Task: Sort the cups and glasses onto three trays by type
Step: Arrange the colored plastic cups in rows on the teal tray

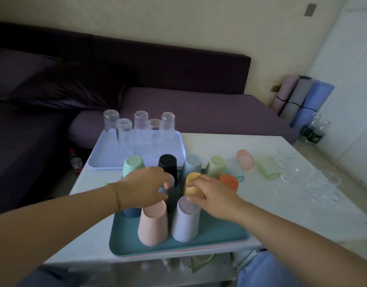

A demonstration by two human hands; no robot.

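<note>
A teal tray [219,233] at the table's front carries several upside-down ribbed cups, among them a pink cup [152,223], a lavender cup [185,221], a black cup [168,165] and a mint cup [133,165]. My left hand [145,187] grips a grey cup [171,192] in the tray's middle. My right hand [213,196] pinches a yellow cup [191,184] beside it. Behind, a lavender tray [103,156] bears several inverted clear glasses [124,131]. Translucent pink [245,159], green [268,167] and teal [236,169] cups and clear glasses [321,185] lie loose on the table's right.
The white table [282,214] stands before a dark purple sofa [199,110]. A thin pink edge shows under the teal tray. Rolled mats [302,98] and bottles [312,131] stand at the right wall. A bottle [76,161] sits on the floor at left.
</note>
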